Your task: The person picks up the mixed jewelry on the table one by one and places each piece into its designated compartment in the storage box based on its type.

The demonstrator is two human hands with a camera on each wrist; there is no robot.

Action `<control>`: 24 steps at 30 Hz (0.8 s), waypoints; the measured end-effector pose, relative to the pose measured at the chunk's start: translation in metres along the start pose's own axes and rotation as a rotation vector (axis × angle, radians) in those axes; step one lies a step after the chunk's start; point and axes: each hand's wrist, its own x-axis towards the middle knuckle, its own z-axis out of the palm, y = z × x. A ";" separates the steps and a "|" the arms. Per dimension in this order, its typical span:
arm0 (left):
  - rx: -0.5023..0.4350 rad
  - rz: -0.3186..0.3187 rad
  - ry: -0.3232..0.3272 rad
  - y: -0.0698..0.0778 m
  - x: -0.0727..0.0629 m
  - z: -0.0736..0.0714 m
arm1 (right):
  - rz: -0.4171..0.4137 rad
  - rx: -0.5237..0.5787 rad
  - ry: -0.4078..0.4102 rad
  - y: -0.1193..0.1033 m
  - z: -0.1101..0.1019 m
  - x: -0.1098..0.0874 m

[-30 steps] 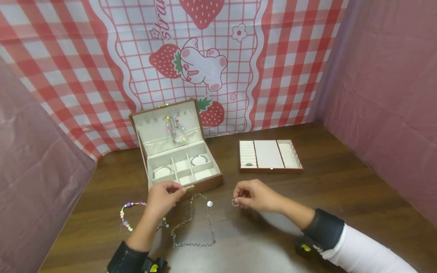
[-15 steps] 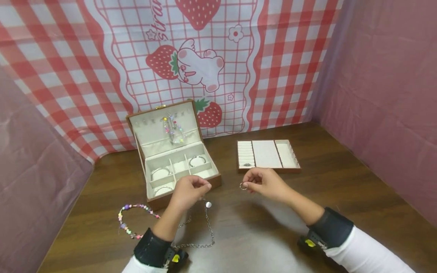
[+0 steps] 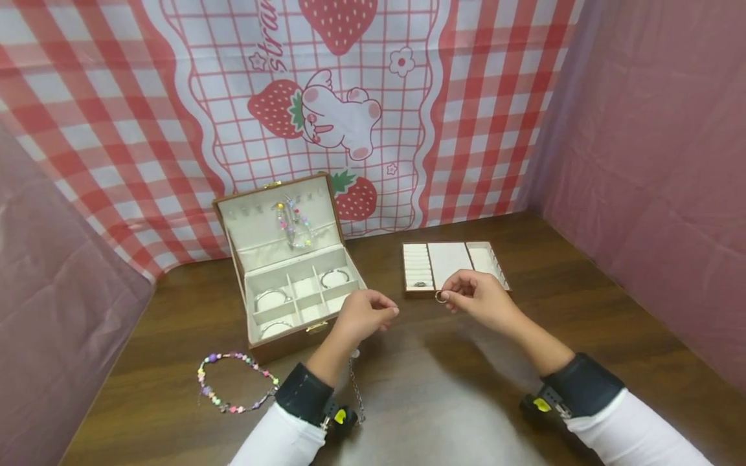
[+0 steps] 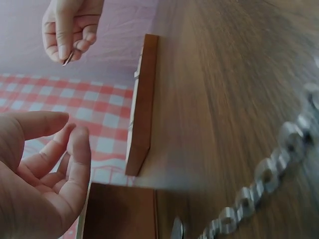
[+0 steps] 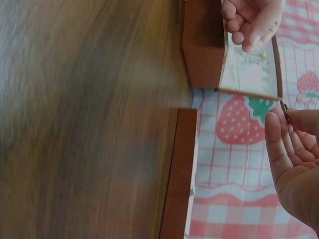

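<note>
A small ring [image 3: 440, 297] is pinched between the thumb and index finger of my right hand [image 3: 479, 300], at the front edge of a shallow jewelry tray [image 3: 447, 259]. In the right wrist view, the ring [image 5: 284, 110] shows as a thin dark edge at the fingertips. Another ring [image 3: 419, 285] sits in the tray's ridged left section. My left hand [image 3: 362, 317] hovers by the front right corner of the open jewelry box [image 3: 276, 349], fingers loosely bent and holding nothing. The left wrist view shows a gap between its thumb and fingers.
Silver bangles [image 3: 335, 279] lie in the box's compartments, and a beaded strand [image 3: 301, 243] hangs inside its raised lid. A beaded necklace [image 3: 212, 358] rests on the table at left. The left arm partly hides a silver chain [image 3: 357, 391]. Checked cloth [image 3: 489, 129] hangs behind.
My right hand has moved forward and right with the ring, to the tray's front edge. My left hand has moved right from the box's clasp, now covering much of the chain.
</note>
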 end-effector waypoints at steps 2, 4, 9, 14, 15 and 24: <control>-0.048 -0.032 -0.012 0.002 0.007 0.009 | -0.006 -0.016 0.019 0.004 -0.004 0.002; -0.117 -0.072 -0.012 0.003 0.015 0.019 | -0.010 -0.022 0.034 0.007 -0.006 0.004; -0.273 -0.189 0.037 0.004 0.035 0.040 | -0.004 -0.024 0.054 0.012 -0.012 0.012; -0.275 -0.253 0.129 0.008 0.048 0.054 | 0.010 -0.035 0.047 0.015 -0.015 0.022; -0.258 -0.265 0.146 0.009 0.050 0.056 | 0.009 -0.045 0.044 0.016 -0.015 0.024; -0.204 -0.366 0.285 -0.009 0.089 0.075 | -0.014 -0.207 0.028 0.026 -0.011 0.048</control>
